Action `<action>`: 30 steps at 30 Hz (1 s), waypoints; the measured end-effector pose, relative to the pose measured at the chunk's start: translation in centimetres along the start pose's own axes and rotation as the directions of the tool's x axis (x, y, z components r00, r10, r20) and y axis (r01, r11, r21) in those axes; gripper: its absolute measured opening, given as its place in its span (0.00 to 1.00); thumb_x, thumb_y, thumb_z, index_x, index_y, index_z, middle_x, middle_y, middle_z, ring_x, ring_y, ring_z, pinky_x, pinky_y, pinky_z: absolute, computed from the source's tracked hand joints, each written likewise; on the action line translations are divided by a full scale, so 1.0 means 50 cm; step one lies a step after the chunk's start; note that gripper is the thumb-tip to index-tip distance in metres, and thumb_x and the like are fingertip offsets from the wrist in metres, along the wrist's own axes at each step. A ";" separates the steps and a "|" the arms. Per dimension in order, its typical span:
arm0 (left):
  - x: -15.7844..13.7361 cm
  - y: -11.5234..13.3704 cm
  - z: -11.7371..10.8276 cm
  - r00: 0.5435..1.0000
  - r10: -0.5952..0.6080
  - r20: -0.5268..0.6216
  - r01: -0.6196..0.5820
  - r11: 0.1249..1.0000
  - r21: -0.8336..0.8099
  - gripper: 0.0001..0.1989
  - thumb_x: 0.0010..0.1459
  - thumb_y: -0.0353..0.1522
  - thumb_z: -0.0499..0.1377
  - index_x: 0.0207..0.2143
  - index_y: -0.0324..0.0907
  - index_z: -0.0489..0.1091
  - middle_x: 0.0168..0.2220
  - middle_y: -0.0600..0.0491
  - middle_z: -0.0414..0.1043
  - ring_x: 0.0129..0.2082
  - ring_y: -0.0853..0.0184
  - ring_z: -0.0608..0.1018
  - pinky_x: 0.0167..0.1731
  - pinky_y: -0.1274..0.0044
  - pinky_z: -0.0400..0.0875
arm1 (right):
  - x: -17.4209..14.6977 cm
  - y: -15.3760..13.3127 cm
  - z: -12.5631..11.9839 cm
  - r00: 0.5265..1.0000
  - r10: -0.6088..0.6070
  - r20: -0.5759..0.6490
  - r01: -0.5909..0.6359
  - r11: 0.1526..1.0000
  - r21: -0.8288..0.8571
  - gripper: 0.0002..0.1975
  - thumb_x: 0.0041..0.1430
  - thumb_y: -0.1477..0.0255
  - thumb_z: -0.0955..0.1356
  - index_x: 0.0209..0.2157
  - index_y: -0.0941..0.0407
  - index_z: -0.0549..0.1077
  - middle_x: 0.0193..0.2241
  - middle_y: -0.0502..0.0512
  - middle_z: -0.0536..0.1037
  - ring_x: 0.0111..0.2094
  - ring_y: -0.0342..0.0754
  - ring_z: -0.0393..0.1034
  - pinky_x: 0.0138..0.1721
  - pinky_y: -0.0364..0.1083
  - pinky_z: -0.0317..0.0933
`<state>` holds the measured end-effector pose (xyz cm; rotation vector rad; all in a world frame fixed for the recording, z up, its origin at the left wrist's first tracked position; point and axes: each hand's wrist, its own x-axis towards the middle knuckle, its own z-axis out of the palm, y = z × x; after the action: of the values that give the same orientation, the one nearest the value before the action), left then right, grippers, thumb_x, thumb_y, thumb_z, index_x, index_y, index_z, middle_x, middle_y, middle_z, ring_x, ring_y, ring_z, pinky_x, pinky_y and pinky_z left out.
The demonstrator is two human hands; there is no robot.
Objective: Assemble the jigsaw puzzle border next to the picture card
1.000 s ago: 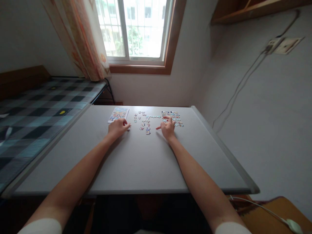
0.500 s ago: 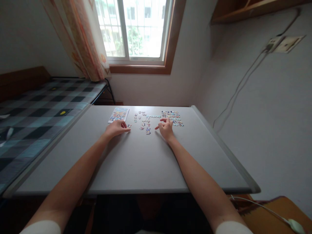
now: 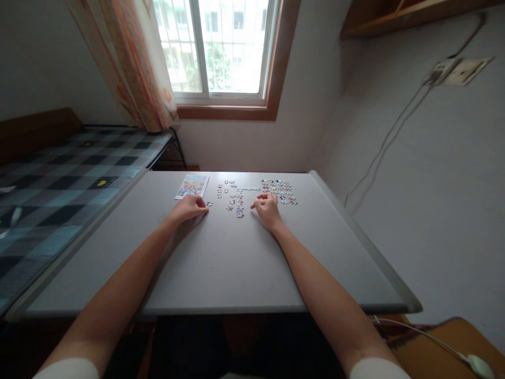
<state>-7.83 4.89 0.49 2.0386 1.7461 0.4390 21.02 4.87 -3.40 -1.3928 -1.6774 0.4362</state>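
1. The table sprawls across the view, pale, smooth and flat, with a grey raised border; good ground, I'd judge, for sliding small parts gently rather than lifting them high.
2. Here's the left hand, low at the near edge of the picture sheet, thumb and fingers drawn together; whether a piece sits between the tips, I cannot tell; a light pinch by the edges looks the sound technique.
3. Across from it, the right hand, fingers loosely curled, beside the scattered cluster; its grip is hidden, so no call on what it holds; a high wrist would spare the neighbours a knock.
4. The picture sheet lies flat at left, a thin rectangle, brightly printed with a white margin.
5. The scattered cluster spreads at right, small, knobbed and many-coloured, partly behind the right hand.
6. Mid-table, the joined strip bends into a corner, interlocked and flat; steady it lightly, I'd say.
7. Smallest, one loose piece, notched, just beyond the left fingertips.
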 end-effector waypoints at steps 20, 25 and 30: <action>0.011 -0.021 0.008 1.000 0.014 -0.028 -0.015 0.999 -0.039 0.17 0.41 0.44 0.61 0.28 0.41 0.73 0.30 0.53 0.73 0.29 0.66 0.74 0.29 0.77 0.65 | 0.000 -0.009 -0.005 0.999 0.015 0.029 -0.015 1.000 0.002 0.17 0.58 0.70 0.62 0.20 0.55 0.77 0.36 0.57 0.70 0.45 0.51 0.62 0.58 0.55 0.44; 0.010 -0.018 0.007 1.000 0.013 -0.028 -0.016 0.995 -0.095 0.18 0.39 0.45 0.62 0.27 0.40 0.72 0.29 0.52 0.73 0.30 0.65 0.74 0.30 0.76 0.65 | -0.002 -0.010 -0.004 1.000 0.013 0.023 -0.013 1.000 0.021 0.17 0.58 0.69 0.62 0.20 0.55 0.78 0.35 0.56 0.69 0.44 0.50 0.62 0.57 0.54 0.45; 0.011 -0.017 0.007 1.000 0.012 -0.027 -0.015 0.995 -0.102 0.18 0.38 0.45 0.63 0.26 0.40 0.72 0.28 0.52 0.73 0.29 0.64 0.74 0.28 0.76 0.64 | -0.003 -0.011 -0.003 0.999 0.030 0.024 -0.031 0.999 0.034 0.17 0.57 0.69 0.62 0.20 0.55 0.78 0.34 0.55 0.69 0.44 0.51 0.62 0.56 0.53 0.47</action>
<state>-8.30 5.48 -0.25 1.9826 1.6902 0.5495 20.83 4.55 -2.96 -1.3944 -1.6620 0.4979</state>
